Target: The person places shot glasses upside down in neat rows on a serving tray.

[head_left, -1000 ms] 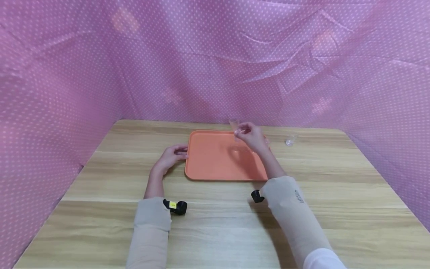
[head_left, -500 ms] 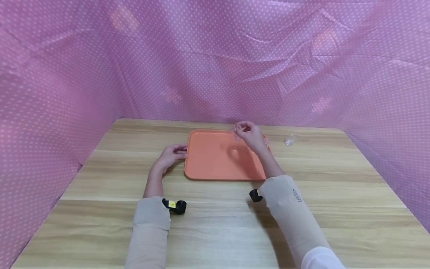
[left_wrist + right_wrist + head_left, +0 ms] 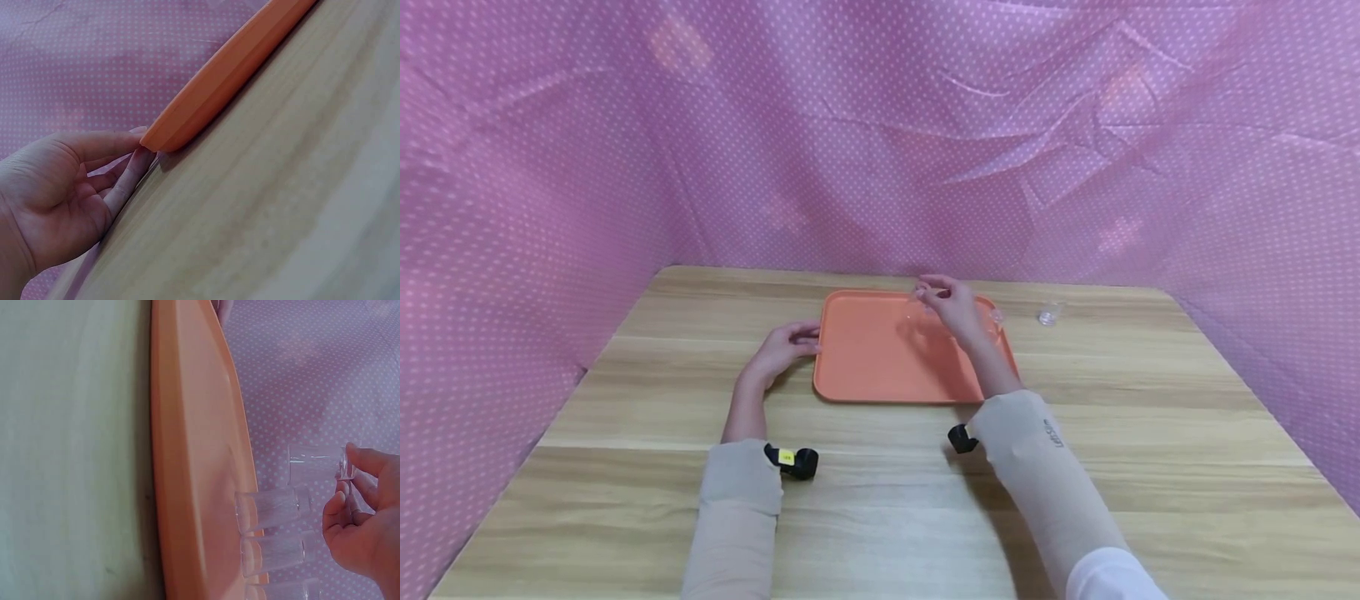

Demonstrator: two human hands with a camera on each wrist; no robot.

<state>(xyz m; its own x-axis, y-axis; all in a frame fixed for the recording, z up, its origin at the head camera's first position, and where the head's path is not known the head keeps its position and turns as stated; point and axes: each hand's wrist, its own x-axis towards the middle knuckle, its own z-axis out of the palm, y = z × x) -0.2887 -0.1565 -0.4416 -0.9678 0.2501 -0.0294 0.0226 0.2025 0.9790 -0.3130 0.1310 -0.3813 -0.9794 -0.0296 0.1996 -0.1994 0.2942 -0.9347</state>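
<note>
In the head view an orange tray (image 3: 872,362) lies on the table. My left hand (image 3: 781,350) holds its left edge, and the left wrist view shows thumb and fingers at the tray's rim (image 3: 206,94). With thumb and fingertips my right hand (image 3: 369,506) pinches a clear shot glass (image 3: 314,464) by its thick base. That glass is mouth-down above the far part of the tray. Beside it, several clear glasses, among them one nearer glass (image 3: 270,510) and another glass (image 3: 275,553), stand upside down on the tray. In the head view my right hand partly hides them.
One more clear glass (image 3: 1048,313) stands on the wooden table (image 3: 880,508), right of the tray. Pink dotted cloth (image 3: 850,150) hangs behind the table and along both sides.
My right hand has turned the shot glass from mouth-up to mouth-down and shifted slightly left over the tray. The left hand stays at the tray's edge.
</note>
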